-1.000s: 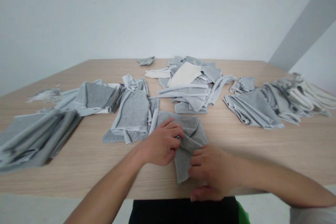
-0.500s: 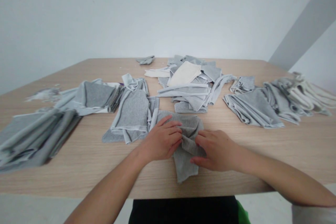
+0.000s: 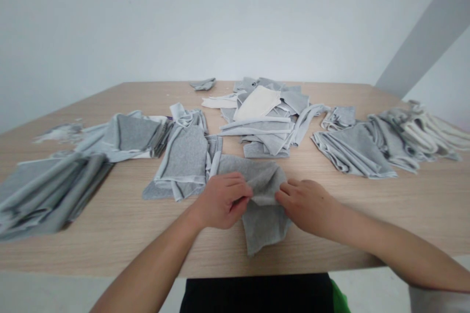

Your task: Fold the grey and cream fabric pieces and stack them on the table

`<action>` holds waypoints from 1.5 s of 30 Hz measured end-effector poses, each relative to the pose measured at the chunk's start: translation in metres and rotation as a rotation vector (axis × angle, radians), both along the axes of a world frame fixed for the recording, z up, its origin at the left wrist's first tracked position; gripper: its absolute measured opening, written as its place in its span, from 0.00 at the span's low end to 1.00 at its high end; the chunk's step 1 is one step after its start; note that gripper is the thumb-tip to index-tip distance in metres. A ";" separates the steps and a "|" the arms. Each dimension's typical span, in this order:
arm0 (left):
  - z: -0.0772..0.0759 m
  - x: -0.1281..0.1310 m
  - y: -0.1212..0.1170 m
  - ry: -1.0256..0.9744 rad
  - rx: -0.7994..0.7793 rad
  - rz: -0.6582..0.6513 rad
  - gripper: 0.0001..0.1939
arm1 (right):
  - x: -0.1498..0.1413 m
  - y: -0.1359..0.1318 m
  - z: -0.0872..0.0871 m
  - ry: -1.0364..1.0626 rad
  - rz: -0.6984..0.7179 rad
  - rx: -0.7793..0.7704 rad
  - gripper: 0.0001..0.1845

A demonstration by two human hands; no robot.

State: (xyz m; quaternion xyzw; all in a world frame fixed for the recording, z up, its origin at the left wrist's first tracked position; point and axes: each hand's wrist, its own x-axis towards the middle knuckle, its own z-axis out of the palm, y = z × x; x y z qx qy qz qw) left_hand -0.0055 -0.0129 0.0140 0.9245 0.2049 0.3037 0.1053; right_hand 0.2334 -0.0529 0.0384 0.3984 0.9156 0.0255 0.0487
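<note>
A grey fabric piece (image 3: 266, 227) lies near the front edge of the table, its middle raised in a fold between my hands. My left hand (image 3: 224, 200) pinches the fold at its left end, with fingers curled together. At the fold's right end, my right hand (image 3: 306, 205) grips the same fabric between thumb and fingers. The far part of the piece spreads flat behind the fold, and its near end hangs toward me on the tabletop. Just left of it sits a stack of grey pieces with pale edges (image 3: 185, 156).
A heap of grey and cream fabric pieces (image 3: 257, 105) lies at the back middle. Folded grey stacks (image 3: 352, 149) stand on the right, more rolled pieces (image 3: 55, 190) on the left. White lint (image 3: 60, 133) lies at the far left, a small grey scrap (image 3: 203, 84) at the back.
Both hands have closed from looser, spread fingers into pinches on the fabric. The crumpled middle is now pulled into a straighter fold, and the near end is spread wider.
</note>
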 end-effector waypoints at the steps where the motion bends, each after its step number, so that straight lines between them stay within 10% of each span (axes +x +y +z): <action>1: 0.001 0.001 -0.002 0.015 -0.024 -0.038 0.05 | 0.002 -0.001 0.001 -0.009 0.068 -0.038 0.07; 11: 0.009 0.014 -0.017 0.116 -0.348 -0.305 0.06 | 0.017 -0.007 0.028 0.081 0.131 -0.302 0.12; 19: -0.009 0.000 0.014 -0.049 -0.085 0.575 0.11 | 0.018 0.047 0.003 -0.008 -0.389 -0.104 0.25; 26: -0.021 -0.011 0.036 -0.001 -0.067 0.995 0.17 | 0.021 0.071 -0.020 0.161 -0.410 -0.218 0.20; 45: -0.025 -0.017 0.051 0.039 -0.542 0.980 0.18 | 0.029 0.090 -0.048 0.623 -0.440 -0.539 0.15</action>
